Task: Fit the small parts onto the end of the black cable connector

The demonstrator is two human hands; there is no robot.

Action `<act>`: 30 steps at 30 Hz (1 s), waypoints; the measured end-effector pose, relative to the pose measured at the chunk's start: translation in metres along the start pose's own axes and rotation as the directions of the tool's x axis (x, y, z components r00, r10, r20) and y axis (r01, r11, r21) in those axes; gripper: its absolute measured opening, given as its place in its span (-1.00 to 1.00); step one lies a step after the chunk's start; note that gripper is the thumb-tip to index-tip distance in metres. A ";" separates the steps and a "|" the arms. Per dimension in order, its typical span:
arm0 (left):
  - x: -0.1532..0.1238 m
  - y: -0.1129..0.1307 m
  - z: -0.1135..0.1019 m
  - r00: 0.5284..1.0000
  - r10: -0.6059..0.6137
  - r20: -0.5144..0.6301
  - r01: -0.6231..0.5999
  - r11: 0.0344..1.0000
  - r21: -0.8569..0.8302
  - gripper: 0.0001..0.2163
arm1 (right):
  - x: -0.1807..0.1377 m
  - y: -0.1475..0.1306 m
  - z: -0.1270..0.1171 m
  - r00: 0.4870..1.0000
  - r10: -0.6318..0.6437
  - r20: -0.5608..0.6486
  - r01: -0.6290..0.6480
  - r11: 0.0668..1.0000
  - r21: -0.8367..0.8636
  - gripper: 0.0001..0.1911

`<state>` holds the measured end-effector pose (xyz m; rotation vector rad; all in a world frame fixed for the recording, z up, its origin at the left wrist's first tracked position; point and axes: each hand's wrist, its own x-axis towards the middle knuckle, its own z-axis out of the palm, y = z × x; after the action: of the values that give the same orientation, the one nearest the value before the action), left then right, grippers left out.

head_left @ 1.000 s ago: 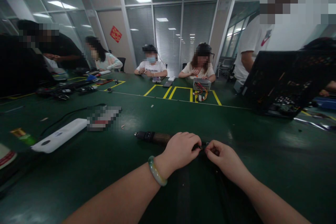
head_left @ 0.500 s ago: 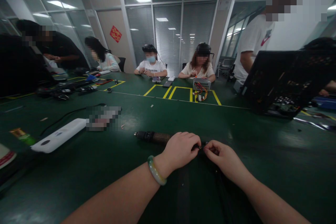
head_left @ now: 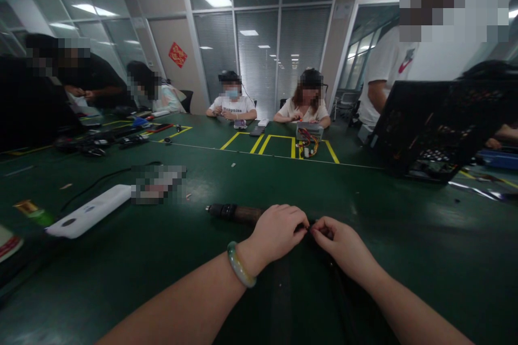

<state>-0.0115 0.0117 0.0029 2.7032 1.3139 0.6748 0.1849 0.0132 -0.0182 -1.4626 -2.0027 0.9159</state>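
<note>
My left hand [head_left: 280,230], with a green-and-yellow bangle at the wrist, is closed in a pinch in front of a dark rod-shaped tool. That tool [head_left: 247,214] lies on the green table, with a metal tip, a ridged black section and a brown grip; my left hand hides part of it. My right hand [head_left: 338,240] is also pinched, its fingertips meeting those of my left. Something small and dark sits between the fingertips, too hidden to name. Below my right hand, a long dark strip or cable [head_left: 342,302] runs toward me, hard to make out.
A white power strip [head_left: 95,210] and a green bottle [head_left: 36,214] are at left. An open black computer case [head_left: 429,124] stands at right. Across the table, a power supply with coloured wires [head_left: 309,132] lies before a seated person; other people sit or stand around.
My right hand has moved slightly left, closing the small gap to my left fingertips. A small shiny bit seen there is now mostly covered. My left hand stays almost in place.
</note>
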 end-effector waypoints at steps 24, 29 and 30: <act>-0.004 0.005 -0.006 1.000 -0.003 -0.017 0.004 0.999 0.032 -0.93 | -0.002 -0.005 0.000 0.999 -0.041 -0.023 0.040 0.999 -0.024 -0.75; -0.003 0.005 -0.007 1.000 -0.009 -0.003 0.009 0.999 0.040 -0.98 | -0.001 -0.003 0.002 0.999 -0.028 -0.036 0.028 0.999 -0.018 -0.72; -0.003 0.005 -0.007 1.000 -0.008 -0.003 0.008 0.999 0.041 -0.98 | -0.001 -0.003 0.003 0.999 -0.018 -0.038 0.018 1.000 -0.016 -0.71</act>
<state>-0.0123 0.0047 0.0090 2.7280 1.3528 0.6584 0.1810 0.0113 -0.0182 -1.4571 -1.9967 0.8605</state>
